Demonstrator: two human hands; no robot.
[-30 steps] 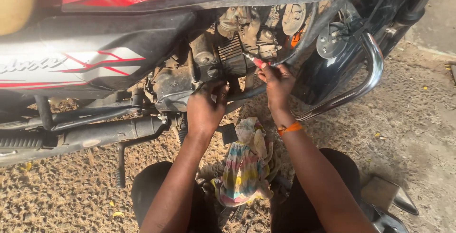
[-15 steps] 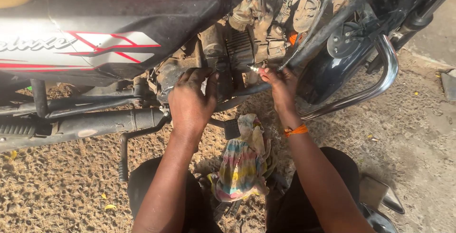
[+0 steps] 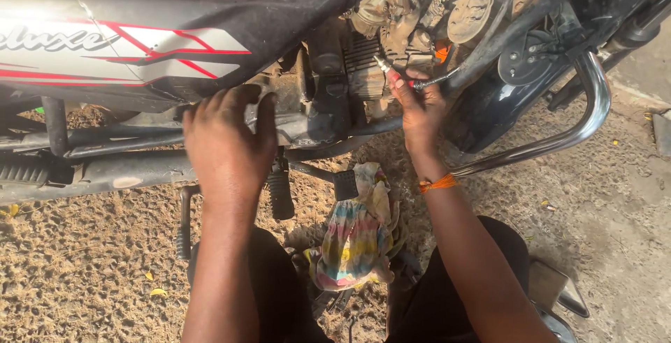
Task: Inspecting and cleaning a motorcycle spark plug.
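A small metal-tipped tool with a red grip (image 3: 388, 70) is pinched between the fingertips of the right hand (image 3: 419, 109), its tip set against the finned engine cylinder (image 3: 363, 63) of a motorcycle, apparently so the point can be guided finely. The right wrist, banded by an orange thread (image 3: 437, 183), is bent upward from a forearm reaching far and left. The left hand (image 3: 227, 140) is raised with fingers loosely spread, holding nothing, near the grey crankcase (image 3: 297, 109), seemingly to steady. A multicoloured rag (image 3: 353, 234) lies on the sandy ground (image 3: 84, 273) between the knees, close at hand; a chrome crash guard (image 3: 566, 133) curves at right
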